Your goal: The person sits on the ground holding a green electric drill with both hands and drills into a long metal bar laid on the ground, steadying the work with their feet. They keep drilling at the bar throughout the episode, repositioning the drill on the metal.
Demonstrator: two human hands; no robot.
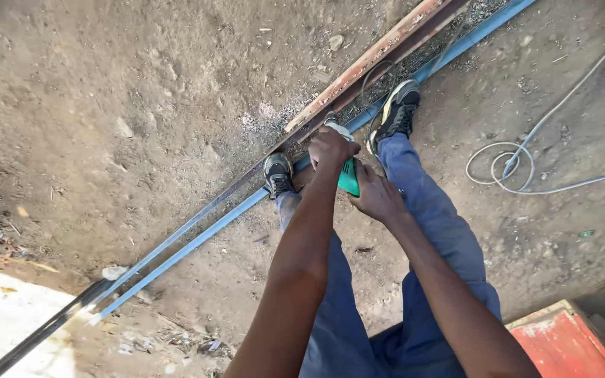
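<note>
Two hands meet on one tool in the head view, our only view. Our left hand point(332, 147) wraps over the front of a green power tool point(349, 178), closed around it from above, and our right hand point(377, 197) closes on the rear of the same tool, nearer to our body. We cannot make out the working end of the tool, since the left hand covers it. The tool sits just above a long blue metal bar point(197, 238), which lies on the dirt ground point(141, 105) and runs on a slant from lower left to upper right. A second, darker bar point(176, 234) lies just beside it, and a rusty steel beam point(372, 66) follows the same line further up. The tool's long axis crosses that of the bars, pointing away from us and down toward them, so the bar lies straight ahead of the left hand, which is the nearer one to it. Our left shoe point(278, 173) rests on the bars, and our right shoe point(396, 112) stands on or just beside them higher up, with the hands between the two feet. We wear blue trousers point(428, 210). A pale cable point(526, 164) coils on the ground to the right, well apart from the hands, and a red panel point(561, 343) shows at the lower right corner.
</note>
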